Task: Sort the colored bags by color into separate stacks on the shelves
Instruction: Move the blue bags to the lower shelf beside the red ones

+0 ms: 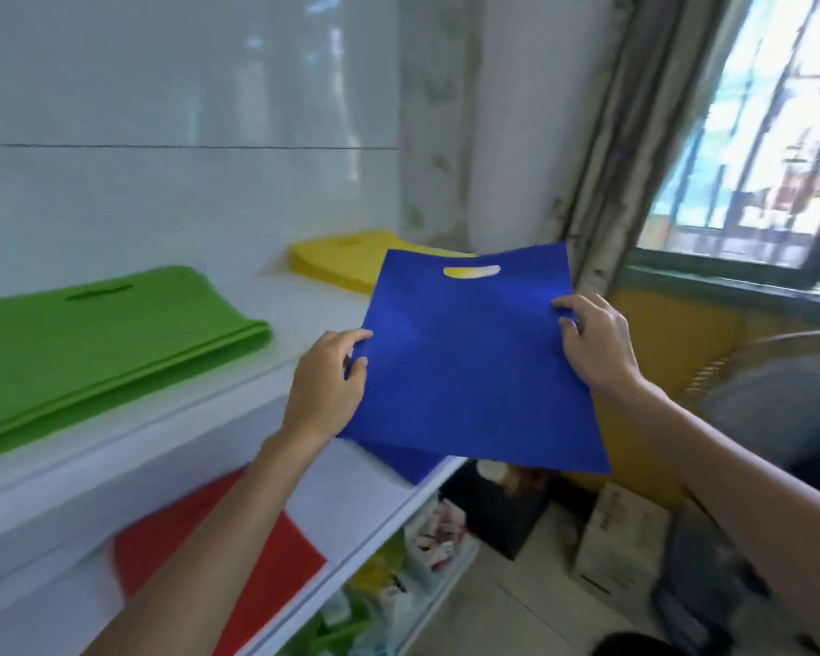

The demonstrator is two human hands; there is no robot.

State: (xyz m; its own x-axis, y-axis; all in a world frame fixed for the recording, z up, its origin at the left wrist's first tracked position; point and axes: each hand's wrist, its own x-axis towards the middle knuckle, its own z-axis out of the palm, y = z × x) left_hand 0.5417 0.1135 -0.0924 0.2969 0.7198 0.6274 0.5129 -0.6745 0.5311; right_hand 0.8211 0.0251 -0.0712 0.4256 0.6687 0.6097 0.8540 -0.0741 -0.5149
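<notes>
The left hand (325, 385) and the right hand (597, 343) are each pinching a side edge of the blue bag (474, 362), stretching it flat, probably so it can go down uncreased. The bag is hanging in the air just off the front right end of the upper shelf (162, 419), partly covering a second blue bag (408, 461) lying below that shelf, likely its own pile. On the upper shelf the green stack (105, 343) is sitting at the left and the yellow stack (337, 258) at the far right, with the red bags (237, 551) lying below it, each colour apart.
</notes>
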